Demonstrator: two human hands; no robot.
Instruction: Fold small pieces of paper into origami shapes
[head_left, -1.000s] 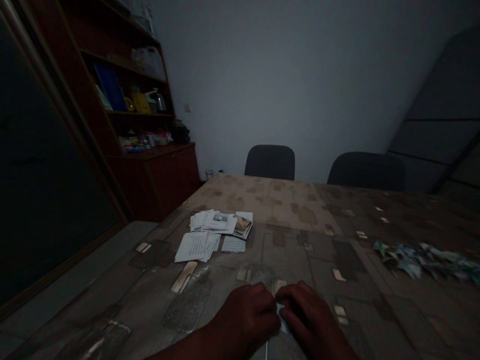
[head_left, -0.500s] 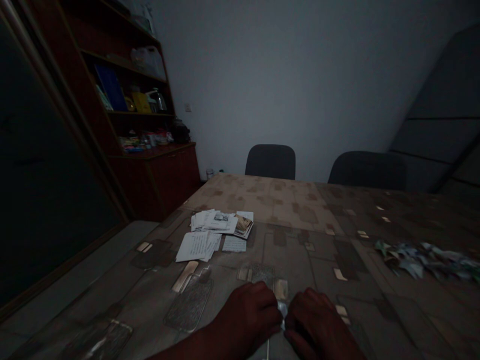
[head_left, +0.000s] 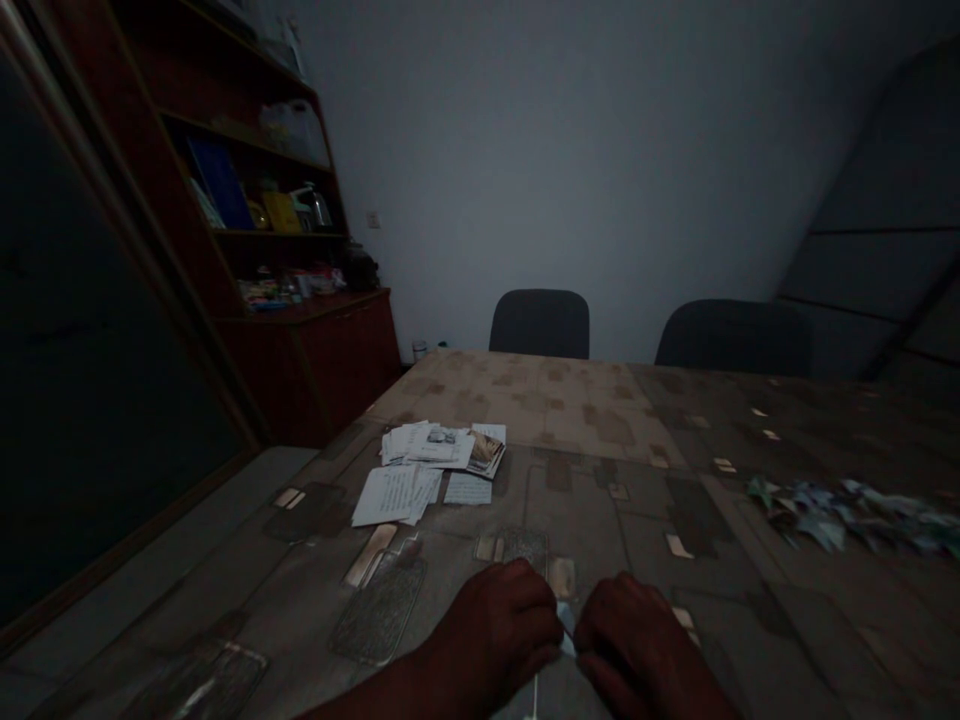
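Near the table's front edge, my left hand (head_left: 499,630) and my right hand (head_left: 637,640) are close together with curled fingers. Between them shows a small pale piece of paper (head_left: 567,628), pinched from both sides. My fingers hide most of it, so its full shape does not show. Beyond my left hand lies a loose stack of printed paper sheets (head_left: 439,446), with more sheets (head_left: 394,495) spread in front of it. Off to the right is a row of crumpled or folded paper pieces (head_left: 847,512), blurred in the dim light.
The table (head_left: 555,400) has a patterned brown cover. Two dark chairs (head_left: 540,322) stand behind it against a pale wall. At the left, a reddish wooden cabinet (head_left: 345,350) holds a kettle (head_left: 319,207), a blue folder (head_left: 221,180) and assorted small items.
My right hand has shifted slightly, and a little more of the pale paper shows between my hands. The sheets and the crumpled pieces lie as before.
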